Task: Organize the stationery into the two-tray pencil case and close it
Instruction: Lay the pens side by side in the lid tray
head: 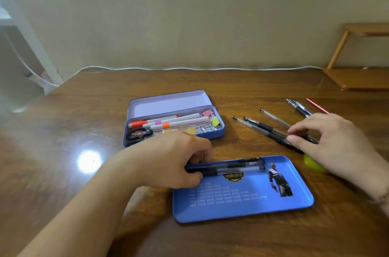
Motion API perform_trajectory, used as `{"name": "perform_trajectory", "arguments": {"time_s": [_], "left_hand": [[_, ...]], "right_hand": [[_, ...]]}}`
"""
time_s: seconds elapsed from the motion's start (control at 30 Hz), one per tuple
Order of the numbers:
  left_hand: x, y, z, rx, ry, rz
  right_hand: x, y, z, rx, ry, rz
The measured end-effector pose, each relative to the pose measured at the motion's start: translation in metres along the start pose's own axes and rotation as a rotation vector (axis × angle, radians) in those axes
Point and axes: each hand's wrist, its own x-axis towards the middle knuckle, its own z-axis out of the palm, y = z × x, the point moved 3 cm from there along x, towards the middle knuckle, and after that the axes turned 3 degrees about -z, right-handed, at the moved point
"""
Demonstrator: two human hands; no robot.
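My left hand (pixel 168 162) grips pens (pixel 231 167) at the tray's (pixel 242 210) upper edge, frame centre; my right hand's (pixel 328 141) fingers close on loose pens (pixel 267 128) at right. The case (pixel 172 124) sits behind. Round barrels could roll off the counter (pixel 84 120).

A white cable (pixel 189 68) skirts the wooden table (pixel 63 130) beside a shelf (pixel 357 77).
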Motion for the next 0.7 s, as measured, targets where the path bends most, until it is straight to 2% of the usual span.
{"name": "perform_trajectory", "arguments": {"time_s": [0.37, 0.47, 0.53, 0.6, 0.7], "left_hand": [[0.004, 0.007, 0.007, -0.008, 0.022, 0.061], [0.001, 0.002, 0.003, -0.033, 0.036, 0.038], [-0.001, -0.008, -0.003, -0.092, 0.096, -0.028], [-0.003, -0.019, -0.01, -0.102, 0.201, -0.09], [-0.004, -0.025, -0.017, -0.088, 0.329, -0.134]], "right_hand": [[0.001, -0.011, 0.003, -0.157, -0.067, -0.015], [-0.002, -0.016, -0.008, -0.003, 0.074, -0.069], [-0.007, -0.024, -0.017, 0.159, 0.137, -0.174], [-0.013, -0.036, -0.02, 0.295, 0.061, -0.311], [-0.022, -0.05, -0.008, 0.278, -0.163, -0.477]]}}
